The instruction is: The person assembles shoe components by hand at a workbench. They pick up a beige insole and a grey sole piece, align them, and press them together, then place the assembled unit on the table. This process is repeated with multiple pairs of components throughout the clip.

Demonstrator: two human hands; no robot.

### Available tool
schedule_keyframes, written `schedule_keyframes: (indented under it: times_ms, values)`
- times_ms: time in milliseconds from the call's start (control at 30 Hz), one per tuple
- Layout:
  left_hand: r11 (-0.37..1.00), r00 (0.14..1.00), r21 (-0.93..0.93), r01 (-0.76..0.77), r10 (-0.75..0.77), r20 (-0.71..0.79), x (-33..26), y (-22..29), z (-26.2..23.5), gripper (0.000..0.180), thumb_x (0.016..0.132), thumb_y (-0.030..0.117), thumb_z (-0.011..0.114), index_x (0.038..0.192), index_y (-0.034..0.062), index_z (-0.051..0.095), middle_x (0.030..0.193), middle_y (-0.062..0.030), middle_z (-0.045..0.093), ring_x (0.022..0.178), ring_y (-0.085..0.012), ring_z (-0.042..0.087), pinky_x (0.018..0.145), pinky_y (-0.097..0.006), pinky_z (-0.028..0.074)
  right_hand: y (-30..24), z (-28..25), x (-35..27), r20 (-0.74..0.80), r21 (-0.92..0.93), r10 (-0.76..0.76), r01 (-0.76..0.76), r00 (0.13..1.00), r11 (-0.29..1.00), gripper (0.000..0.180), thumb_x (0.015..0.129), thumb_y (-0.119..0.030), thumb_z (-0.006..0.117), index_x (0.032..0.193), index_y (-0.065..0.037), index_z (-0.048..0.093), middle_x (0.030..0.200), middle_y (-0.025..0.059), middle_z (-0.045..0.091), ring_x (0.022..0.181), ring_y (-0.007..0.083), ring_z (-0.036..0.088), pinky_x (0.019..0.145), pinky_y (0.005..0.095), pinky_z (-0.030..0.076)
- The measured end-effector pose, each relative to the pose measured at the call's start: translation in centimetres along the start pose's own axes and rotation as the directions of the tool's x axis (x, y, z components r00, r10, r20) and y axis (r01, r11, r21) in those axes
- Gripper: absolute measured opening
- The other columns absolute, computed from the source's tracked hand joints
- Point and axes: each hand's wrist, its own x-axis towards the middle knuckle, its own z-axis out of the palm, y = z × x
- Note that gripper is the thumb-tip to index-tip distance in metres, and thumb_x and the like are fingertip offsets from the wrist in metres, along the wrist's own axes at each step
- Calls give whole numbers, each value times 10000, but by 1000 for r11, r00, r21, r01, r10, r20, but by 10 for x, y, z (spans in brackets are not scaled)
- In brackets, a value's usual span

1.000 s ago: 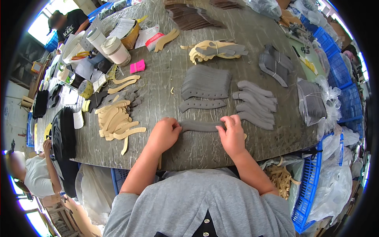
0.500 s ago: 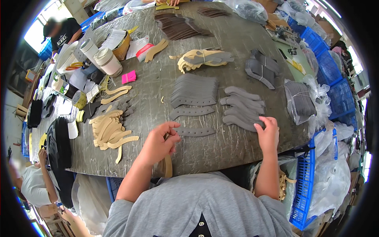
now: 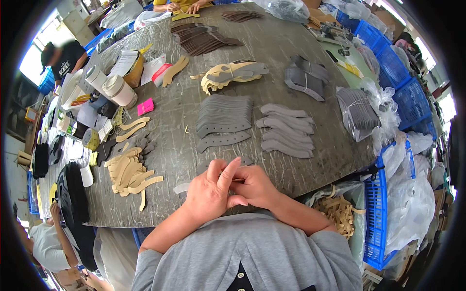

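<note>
My left hand (image 3: 209, 191) and my right hand (image 3: 257, 186) meet close to my body, over the table's near edge. The left fingers are closed, and a light grey curved strip (image 3: 182, 187) pokes out beyond them; the hands hide the rest of it. The right fingers are pinched together against the left ones, and what they grip is hidden. Just past my knuckles lies a grey strip, mostly covered. Beyond it are a single grey strip with holes (image 3: 223, 141) and a fanned stack of grey strips (image 3: 224, 114). Several plain grey strips (image 3: 286, 131) overlap to the right.
Beige strips (image 3: 128, 169) are heaped at left, near cups (image 3: 120, 91) and a pink pad (image 3: 145, 106). Tied bundles (image 3: 233, 75) and brown strips (image 3: 204, 38) lie farther back. Blue crates (image 3: 376, 218) line the right side. A co-worker's hands (image 3: 184, 8) work at the far edge.
My right hand has left the plain grey strips and come left and nearer to join my left hand. My left hand has moved slightly nearer, and a light grey strip now shows beside it.
</note>
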Motion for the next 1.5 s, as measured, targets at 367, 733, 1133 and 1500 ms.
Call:
schedule_keyframes:
  times_ms: [367,733,1133,1500]
  values:
    - [995,1000,-104,2,-1,8,4,-1,-6,898,769,659,573,1405,49,404,1069,-151,528,742,-289,648,564,-377,550,-2,-2,0,81,135,131,-141,988,981,131,865,-34,626,960,2,709,805,62,701,705,87,598,609,266,473]
    - [977,1000,-215,-15,15,-1,4,-1,-8,774,815,531,640,1383,52,425,1131,-154,523,751,-292,649,609,-360,552,-2,2,-1,108,274,238,-260,965,926,111,876,-33,605,963,-28,673,791,9,651,683,64,560,587,229,438]
    - [962,991,-259,-92,63,-120,21,-8,-38,244,713,-62,741,926,32,666,840,-74,619,699,-222,632,595,-299,502,11,-4,0,190,541,189,-263,963,799,128,974,-126,433,998,-83,551,814,-16,522,642,42,477,574,188,398]
    - [440,612,-574,691,-778,140,-35,-64,-50,82,865,46,663,806,20,612,601,34,530,529,-34,477,472,-228,357,23,-92,-24,-338,-632,-68,-173,939,755,166,817,-139,725,916,-60,618,813,92,654,658,247,625,578,355,460]
